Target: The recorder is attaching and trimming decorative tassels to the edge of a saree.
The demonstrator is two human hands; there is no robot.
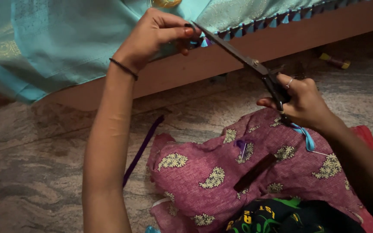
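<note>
Turquoise cloth hangs over the edge of a wooden ledge, with a fringe of small blue tassels along its hem. I see my left hand raised to that hem, thumb and fingers pinched shut on one tassel at the cloth's edge; a dark band sits on the wrist. My right hand grips the handles of long dark scissors, fingers closed through the loops, a ring on one finger. Blades run up and to the left, their tips right at the pinched tassel, touching or nearly so; I cannot tell how far the blades are parted. A pale blue ribbon trails from under the right hand. Below, on my lap, lies pink patterned fabric with cream leaf motifs; a needle is stuck in it beside a purple tuft, and a dark brown strip rests on it near the middle. A purple strip lies on the stone floor, just left of the pink fabric. A yellow-ended spool lies on the floor under the ledge, well apart from both hands. Dark printed cloth shows at the bottom edge.
</note>
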